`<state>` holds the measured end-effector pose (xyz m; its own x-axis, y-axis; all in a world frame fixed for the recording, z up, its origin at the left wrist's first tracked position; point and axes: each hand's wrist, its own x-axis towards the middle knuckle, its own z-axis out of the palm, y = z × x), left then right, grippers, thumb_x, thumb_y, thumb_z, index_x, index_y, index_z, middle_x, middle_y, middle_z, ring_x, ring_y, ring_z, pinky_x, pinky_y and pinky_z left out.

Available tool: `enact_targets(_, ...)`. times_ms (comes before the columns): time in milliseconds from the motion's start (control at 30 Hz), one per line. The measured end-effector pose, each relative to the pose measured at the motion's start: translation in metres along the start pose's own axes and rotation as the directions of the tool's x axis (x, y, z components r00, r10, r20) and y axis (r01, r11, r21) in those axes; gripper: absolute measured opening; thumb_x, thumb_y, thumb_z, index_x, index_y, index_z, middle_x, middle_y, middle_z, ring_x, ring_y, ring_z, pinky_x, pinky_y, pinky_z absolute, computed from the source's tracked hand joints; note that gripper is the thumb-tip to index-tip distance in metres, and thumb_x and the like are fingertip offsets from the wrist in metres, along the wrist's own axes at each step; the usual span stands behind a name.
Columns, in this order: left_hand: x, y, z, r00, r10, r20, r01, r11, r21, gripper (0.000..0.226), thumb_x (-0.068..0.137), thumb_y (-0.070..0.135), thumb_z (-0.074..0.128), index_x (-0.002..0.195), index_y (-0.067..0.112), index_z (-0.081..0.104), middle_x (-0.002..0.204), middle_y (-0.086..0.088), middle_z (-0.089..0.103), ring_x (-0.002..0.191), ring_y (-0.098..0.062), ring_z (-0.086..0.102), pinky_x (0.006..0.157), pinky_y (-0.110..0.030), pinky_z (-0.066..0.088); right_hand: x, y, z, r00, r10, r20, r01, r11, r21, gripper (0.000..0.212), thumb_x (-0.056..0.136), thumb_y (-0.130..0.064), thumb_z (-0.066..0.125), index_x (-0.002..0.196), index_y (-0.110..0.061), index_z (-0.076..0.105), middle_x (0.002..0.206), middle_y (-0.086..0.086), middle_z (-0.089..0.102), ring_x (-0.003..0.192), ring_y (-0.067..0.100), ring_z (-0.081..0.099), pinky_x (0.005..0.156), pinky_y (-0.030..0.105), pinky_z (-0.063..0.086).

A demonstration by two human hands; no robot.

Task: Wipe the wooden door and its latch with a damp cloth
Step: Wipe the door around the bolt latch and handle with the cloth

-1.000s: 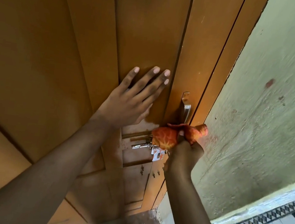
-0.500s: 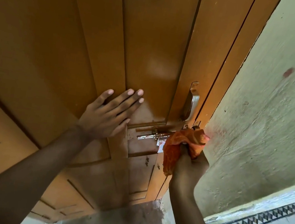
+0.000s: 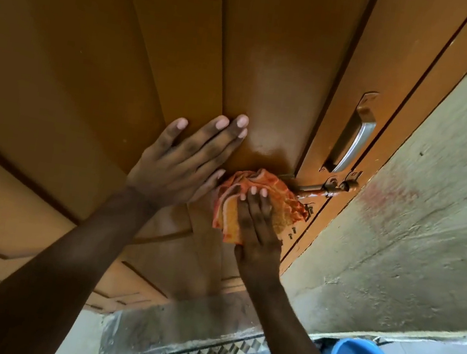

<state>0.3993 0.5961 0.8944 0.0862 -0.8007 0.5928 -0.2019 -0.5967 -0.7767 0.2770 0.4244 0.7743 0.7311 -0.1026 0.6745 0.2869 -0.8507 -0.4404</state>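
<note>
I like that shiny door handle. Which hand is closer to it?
Right. The right hand presses the cloth just below-left of the handle; the left hand lies flat on the door, farther left.

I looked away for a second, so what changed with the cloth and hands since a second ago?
The right hand slid the orange cloth leftward off the latch bolt, uncovering it, and now presses it flat on the door. The left hand stayed braced flat on the door.
</note>
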Motion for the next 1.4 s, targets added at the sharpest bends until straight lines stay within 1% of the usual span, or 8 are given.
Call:
enact_targets(133, -0.001, 0.000, 0.001, 1.000, 0.006, 0.000, -0.006, 1.000, 0.013, 0.075, 0.104, 0.054, 0.041, 0.165, 0.012, 0.036, 0.168, -0.004, 0.037, 0.153, -0.019, 0.033, 0.128, -0.048, 0.000, 0.000, 0.008, -0.010, 0.998, -0.058, 0.033, 0.059, 0.998, -0.023, 0.048, 0.111, -0.029, 0.031, 0.144, 0.001, 0.049, 0.152, 0.020, 0.048, 0.151, 0.031, 0.031, 0.103, 0.052, 0.054)
enact_targets(400, 0.000, 0.000, -0.003, 1.000, -0.004, 0.009, 0.004, 1.000, 0.009, 0.074, 0.104, 0.051, 0.043, 0.166, 0.011, 0.034, 0.169, -0.006, 0.033, 0.154, -0.020, 0.031, 0.128, -0.050, 0.000, -0.024, -0.018, 0.002, 0.968, -0.180, 0.174, 0.147, 0.971, 0.188, 0.057, 0.093, -0.018, 0.068, 0.144, -0.008, 0.044, 0.142, 0.022, 0.059, 0.132, 0.035, 0.059, 0.092, 0.041, 0.061)
enact_targets(533, 0.000, 0.001, -0.001, 1.000, -0.005, 0.004, 0.005, 1.000, 0.023, 0.074, 0.103, 0.051, 0.045, 0.165, 0.011, 0.035, 0.169, -0.007, 0.033, 0.156, -0.021, 0.026, 0.129, -0.050, -0.001, -0.030, -0.042, -0.023, 0.954, 0.298, -0.039, -0.264, 0.895, 0.359, 0.038, 0.102, -0.025, 0.049, 0.135, -0.012, 0.062, 0.117, 0.013, 0.075, 0.099, 0.021, 0.075, 0.081, 0.029, 0.063)
enact_targets(700, -0.002, 0.002, -0.001, 1.000, -0.010, 0.002, 0.009, 1.000, 0.023, 0.077, 0.102, 0.055, 0.046, 0.165, 0.012, 0.036, 0.169, -0.006, 0.034, 0.153, -0.020, 0.033, 0.129, -0.050, -0.002, -0.005, -0.056, -0.062, 0.669, 0.708, -0.225, -0.447, 0.625, 0.640, 0.053, 0.082, 0.016, 0.053, 0.122, -0.011, 0.074, 0.092, 0.001, 0.079, 0.078, 0.014, 0.073, 0.069, 0.032, 0.060)
enact_targets(867, -0.001, 0.003, -0.001, 1.000, -0.015, -0.003, 0.015, 1.000, 0.025, 0.077, 0.101, 0.055, 0.045, 0.165, 0.013, 0.038, 0.167, -0.004, 0.040, 0.152, -0.019, 0.036, 0.129, -0.049, 0.000, 0.019, -0.029, -0.038, 0.851, 0.440, -0.287, -0.347, 0.881, 0.323, 0.045, 0.089, 0.000, 0.054, 0.134, -0.001, 0.061, 0.095, 0.012, 0.075, 0.074, 0.027, 0.070, 0.056, 0.044, 0.057)
enact_targets(967, -0.001, 0.003, -0.003, 1.000, -0.023, -0.012, 0.023, 1.000, -0.001, 0.075, 0.102, 0.054, 0.044, 0.164, 0.012, 0.038, 0.167, -0.004, 0.040, 0.152, -0.019, 0.036, 0.129, -0.048, 0.000, 0.014, -0.025, -0.011, 0.992, 0.126, -0.027, -0.126, 0.992, 0.019, 0.053, 0.092, -0.008, 0.052, 0.145, -0.006, 0.044, 0.137, 0.022, 0.062, 0.130, 0.035, 0.055, 0.079, 0.043, 0.064)
enact_targets(1133, 0.000, 0.001, -0.003, 1.000, -0.021, -0.007, 0.021, 1.000, 0.004, 0.075, 0.103, 0.053, 0.043, 0.165, 0.011, 0.036, 0.168, -0.005, 0.037, 0.152, -0.020, 0.034, 0.128, -0.048, 0.000, 0.020, -0.001, -0.033, 0.986, -0.160, 0.049, 0.167, 0.965, -0.200, 0.040, 0.106, -0.018, 0.042, 0.134, 0.001, 0.063, 0.136, 0.021, 0.065, 0.132, 0.035, 0.058, 0.075, 0.037, 0.064)
enact_targets(1400, 0.001, 0.000, -0.004, 1.000, -0.016, -0.005, 0.016, 1.000, 0.012, 0.076, 0.103, 0.054, 0.044, 0.165, 0.011, 0.036, 0.168, -0.006, 0.036, 0.153, -0.021, 0.034, 0.128, -0.049, 0.002, 0.011, 0.000, -0.018, 0.988, -0.134, 0.083, 0.142, 0.985, -0.098, 0.049, 0.092, -0.010, 0.070, 0.138, -0.004, 0.056, 0.138, 0.020, 0.063, 0.139, 0.032, 0.047, 0.089, 0.043, 0.062)
